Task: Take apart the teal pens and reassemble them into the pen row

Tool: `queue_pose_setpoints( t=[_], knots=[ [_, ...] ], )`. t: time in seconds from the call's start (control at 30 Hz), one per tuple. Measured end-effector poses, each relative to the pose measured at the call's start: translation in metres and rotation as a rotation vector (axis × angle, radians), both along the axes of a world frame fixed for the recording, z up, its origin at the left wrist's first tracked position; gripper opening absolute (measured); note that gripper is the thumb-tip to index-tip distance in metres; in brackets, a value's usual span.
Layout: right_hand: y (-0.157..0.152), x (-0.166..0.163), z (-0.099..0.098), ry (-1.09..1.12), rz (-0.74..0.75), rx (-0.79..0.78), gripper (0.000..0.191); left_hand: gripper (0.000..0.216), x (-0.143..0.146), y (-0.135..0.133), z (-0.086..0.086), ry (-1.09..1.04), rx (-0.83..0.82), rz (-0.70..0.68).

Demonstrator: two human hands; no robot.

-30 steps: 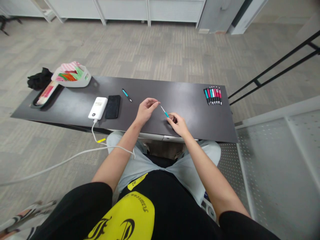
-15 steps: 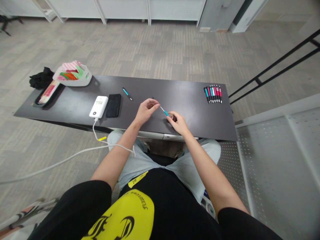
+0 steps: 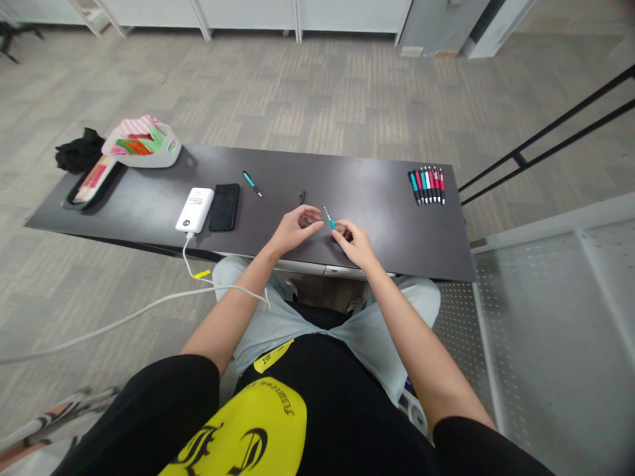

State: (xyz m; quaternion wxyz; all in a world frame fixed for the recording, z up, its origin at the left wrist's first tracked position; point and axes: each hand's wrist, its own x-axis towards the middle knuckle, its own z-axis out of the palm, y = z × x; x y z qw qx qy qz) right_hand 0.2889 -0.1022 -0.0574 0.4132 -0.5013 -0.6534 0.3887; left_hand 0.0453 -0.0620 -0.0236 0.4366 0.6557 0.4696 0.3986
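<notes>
My right hand point(image 3: 355, 242) pinches a teal pen barrel point(image 3: 332, 223), with a thin pale refill or tip sticking out of its upper end toward the left. Close by on the left, my left hand point(image 3: 299, 229) has its thumb and fingers apart and holds nothing that I can see. Just beyond its fingertips a small black pen part point(image 3: 302, 197) lies on the dark table point(image 3: 347, 178). A whole teal and black pen point(image 3: 252, 184) rests farther left.
At the right end lies a row of several teal, red and white pens point(image 3: 426, 186). Leftward are a black phone point(image 3: 225, 207), a white power bank point(image 3: 195, 210) with a cable point(image 3: 149, 307), a white basket point(image 3: 171, 152), a black tray point(image 3: 89, 201) and black cloth point(image 3: 79, 152).
My left hand has let go of the thin end of the pen and drawn slightly down, its fingers spreading. My right hand keeps its pinch on the barrel.
</notes>
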Motion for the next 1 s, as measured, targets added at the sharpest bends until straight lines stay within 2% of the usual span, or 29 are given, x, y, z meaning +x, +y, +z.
queue_pose_setpoints(
  t=[0.1, 0.17, 0.27, 0.37, 0.47, 0.67, 0.77, 0.87, 1.0],
  knots=[
    [-0.001, 0.0, 0.0, 0.005, -0.007, -0.007, 0.022, 0.016, -0.019, 0.023, -0.002, 0.113, 0.077, 0.092],
    [-0.001, 0.0, 0.001, 0.005, -0.015, -0.012, 0.021, 0.021, -0.028, 0.044, -0.003, 0.201, 0.123, 0.145],
    [-0.001, 0.0, 0.003, 0.008, -0.023, -0.015, 0.019, 0.036, -0.035, 0.076, -0.005, 0.295, 0.09, 0.178],
    [-0.002, 0.0, 0.005, 0.0, -0.028, -0.026, 0.019, 0.045, -0.036, 0.098, -0.009, 0.303, 0.073, 0.153],
    [-0.003, 0.001, 0.006, -0.004, -0.039, -0.039, 0.02, 0.043, -0.035, 0.106, -0.012, 0.301, 0.086, 0.079],
    [-0.003, 0.001, 0.006, -0.007, -0.055, -0.064, 0.023, 0.04, -0.029, 0.091, -0.003, 0.41, 0.222, 0.003],
    [-0.002, 0.0, 0.005, -0.002, -0.063, -0.056, 0.024, 0.024, -0.025, 0.072, 0.0, 0.388, 0.234, -0.038],
    [-0.001, -0.001, 0.004, 0.006, -0.054, -0.04, 0.024, 0.013, -0.02, 0.05, -0.004, 0.19, 0.168, 0.059],
    [-0.001, -0.001, 0.003, -0.015, -0.044, -0.036, 0.024, 0.033, -0.013, 0.024, -0.01, -0.239, -0.005, 0.307]
  ],
)
